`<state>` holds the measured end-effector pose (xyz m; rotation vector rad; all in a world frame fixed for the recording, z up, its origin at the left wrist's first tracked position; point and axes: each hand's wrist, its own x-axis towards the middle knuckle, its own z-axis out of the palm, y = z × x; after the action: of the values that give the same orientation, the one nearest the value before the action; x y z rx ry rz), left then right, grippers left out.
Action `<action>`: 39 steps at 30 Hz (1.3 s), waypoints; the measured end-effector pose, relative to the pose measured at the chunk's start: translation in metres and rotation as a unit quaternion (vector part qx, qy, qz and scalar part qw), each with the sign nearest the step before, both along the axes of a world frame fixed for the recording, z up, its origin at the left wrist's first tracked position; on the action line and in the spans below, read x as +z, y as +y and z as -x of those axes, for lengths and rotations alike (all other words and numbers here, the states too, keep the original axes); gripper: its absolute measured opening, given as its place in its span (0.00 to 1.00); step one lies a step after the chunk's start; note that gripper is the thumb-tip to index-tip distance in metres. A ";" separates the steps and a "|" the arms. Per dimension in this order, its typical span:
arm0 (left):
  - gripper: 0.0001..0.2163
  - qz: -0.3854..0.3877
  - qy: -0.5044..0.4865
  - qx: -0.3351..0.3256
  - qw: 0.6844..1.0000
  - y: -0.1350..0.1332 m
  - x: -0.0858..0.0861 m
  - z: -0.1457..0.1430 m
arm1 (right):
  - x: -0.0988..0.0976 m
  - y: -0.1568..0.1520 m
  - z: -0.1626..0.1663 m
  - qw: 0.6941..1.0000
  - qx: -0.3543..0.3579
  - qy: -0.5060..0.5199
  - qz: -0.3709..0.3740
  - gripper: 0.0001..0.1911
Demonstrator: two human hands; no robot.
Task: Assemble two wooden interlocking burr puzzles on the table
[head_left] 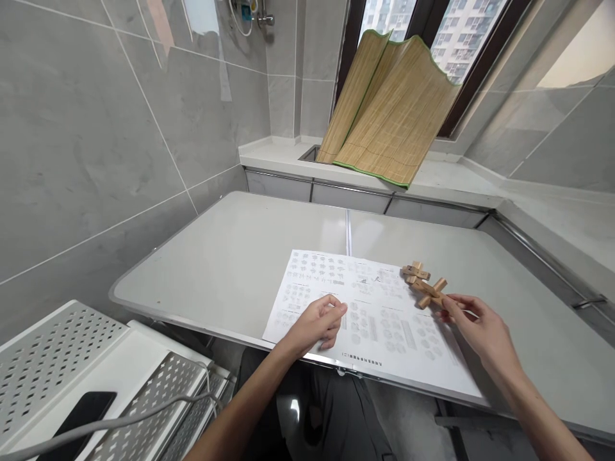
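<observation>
A wooden interlocking puzzle (423, 283) made of crossed sticks lies on a printed instruction sheet (369, 320) on the grey table (230, 256). My right hand (475, 323) rests just right of the puzzle, fingers loosely spread, fingertips close to its nearest stick end; whether they touch it is unclear. My left hand (318, 323) lies on the sheet's left part with fingers curled under, holding nothing visible.
A bamboo mat (389, 109) leans against the window over the counter behind the table. At lower left stands a perforated white metal rack (62, 358) with a black phone (86, 413) and a grey cable (144, 416). Tiled walls close in on the left and right.
</observation>
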<state>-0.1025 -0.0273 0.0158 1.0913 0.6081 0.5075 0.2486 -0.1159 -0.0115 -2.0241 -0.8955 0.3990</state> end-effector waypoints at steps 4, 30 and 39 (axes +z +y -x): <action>0.21 -0.004 -0.002 0.000 1.000 0.000 -0.001 0.000 | -0.005 -0.008 -0.004 1.000 0.009 0.005 -0.004 0.26; 0.17 -0.274 0.207 0.216 0.914 0.026 0.003 0.040 | -0.022 -0.032 0.052 0.972 0.143 0.154 -0.106 0.25; 0.16 -0.321 0.310 0.213 0.869 0.039 -0.001 0.086 | -0.037 -0.028 0.037 0.981 0.153 0.113 -0.050 0.27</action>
<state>-0.1880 0.0118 0.0148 1.7942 1.3259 0.7769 0.2111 -0.1438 -0.0481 -1.7119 -1.0616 0.7244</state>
